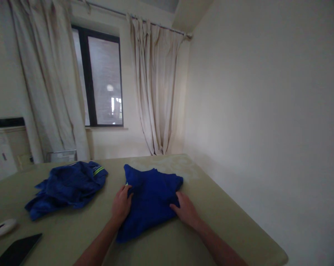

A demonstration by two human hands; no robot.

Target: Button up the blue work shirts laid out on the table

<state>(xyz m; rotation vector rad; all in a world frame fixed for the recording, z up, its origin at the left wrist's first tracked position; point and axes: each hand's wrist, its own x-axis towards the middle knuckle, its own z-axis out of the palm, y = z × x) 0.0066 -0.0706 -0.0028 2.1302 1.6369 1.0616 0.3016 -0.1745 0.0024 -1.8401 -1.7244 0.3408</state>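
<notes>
Shirt, folded, pinned flat under both open palms, left hand and right hand; best smoothed outward evenly, clear of the crumpled garment left.

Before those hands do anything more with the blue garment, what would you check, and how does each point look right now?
1. Left hand on the folded blue garment: ok, flat on its left edge.
2. Right hand on it: ok, at its right edge.
3. Garment fully on the table: ok.
4. Apart from the crumpled blue garment: ok, a gap shows.
5. Folds even underneath: cannot tell.
</notes>
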